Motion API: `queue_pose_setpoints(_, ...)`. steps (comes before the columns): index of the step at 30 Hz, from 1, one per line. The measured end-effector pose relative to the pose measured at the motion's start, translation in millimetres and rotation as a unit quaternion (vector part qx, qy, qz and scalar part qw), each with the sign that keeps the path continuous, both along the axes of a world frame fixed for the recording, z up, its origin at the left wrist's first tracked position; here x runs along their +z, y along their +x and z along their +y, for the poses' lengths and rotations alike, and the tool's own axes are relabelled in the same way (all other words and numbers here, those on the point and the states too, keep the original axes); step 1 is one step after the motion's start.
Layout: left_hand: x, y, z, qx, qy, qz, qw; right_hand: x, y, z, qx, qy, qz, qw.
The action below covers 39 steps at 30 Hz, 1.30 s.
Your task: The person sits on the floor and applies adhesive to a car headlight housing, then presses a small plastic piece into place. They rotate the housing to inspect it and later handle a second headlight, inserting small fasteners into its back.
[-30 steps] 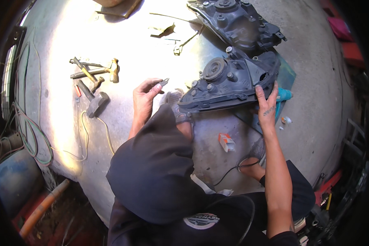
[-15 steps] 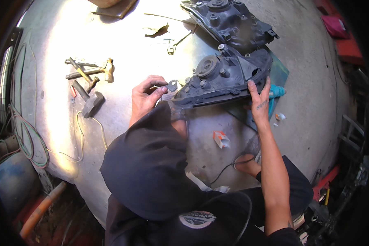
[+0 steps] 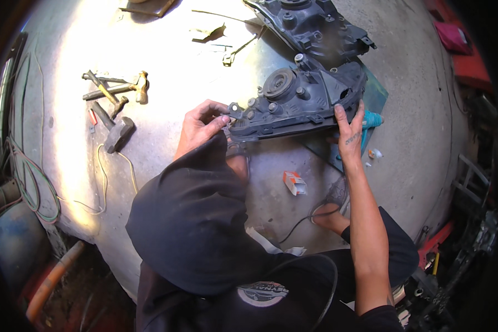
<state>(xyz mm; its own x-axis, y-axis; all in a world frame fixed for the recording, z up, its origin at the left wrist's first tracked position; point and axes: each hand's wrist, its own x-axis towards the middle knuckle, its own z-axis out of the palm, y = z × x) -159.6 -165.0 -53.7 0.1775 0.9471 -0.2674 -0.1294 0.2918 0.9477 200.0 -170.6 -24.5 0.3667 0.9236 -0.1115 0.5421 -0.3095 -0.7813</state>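
Note:
A black car headlight housing point(image 3: 310, 105) is held tilted in front of me, its back with round caps facing up. My right hand point(image 3: 349, 133) grips its right end, thumb on the near side and fingers reaching around the edge. At its left end my left hand point(image 3: 206, 123) pinches a small dark mounting tab point(image 3: 235, 109) with a hole in it. The tab sits against the housing's corner; whether it is joined there I cannot tell. Just behind my right hand lies a teal power tool point(image 3: 373, 119), partly hidden.
A second headlight housing point(image 3: 315, 33) lies beyond the first. Several hammers point(image 3: 118, 135) rest on the floor at left, near a pale cord point(image 3: 101, 177) and coiled hoses point(image 3: 30, 188). An orange-and-white small box point(image 3: 295, 183) stands between my legs. A greenish board point(image 3: 377, 91) lies under the housings.
My left hand has brought the tab slightly right and up, from beside the housing to against its left corner. The right hand keeps its grip. The whole view has shifted slightly.

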Motion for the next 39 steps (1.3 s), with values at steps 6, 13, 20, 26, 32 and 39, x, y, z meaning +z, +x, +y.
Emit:
queue_pose_setpoints(6,-7.9,-8.2,3.9,0.011,-0.016,0.02,1.0,3.7,-4.4,-3.2,0.012,-0.005,0.018,1.0)
queue_pose_setpoints(13,-19.7,-2.3,4.2,-0.023,-0.045,-0.03,0.998,1.2,0.6,-8.3,0.007,-0.019,0.021,1.0)
queue_pose_setpoints(20,-25.5,-1.0,4.3,-0.01,-0.036,-0.08,0.996,1.7,0.6,-7.9,0.008,-0.006,0.025,1.0)
queue_pose_setpoints(26,-14.1,0.0,3.6,-0.032,-0.045,-0.049,0.997,0.2,2.1,-9.1,0.011,0.001,0.035,0.999)
queue_pose_setpoints(32,-9.2,0.9,6.6,-0.022,-0.028,-0.014,0.999,2.5,0.6,-8.1,0.008,-0.008,0.023,1.0)
queue_pose_setpoints(39,3.0,-1.5,11.4,-0.076,-0.069,-0.027,0.994,-8.9,8.3,-6.7,0.018,0.017,0.024,0.999)
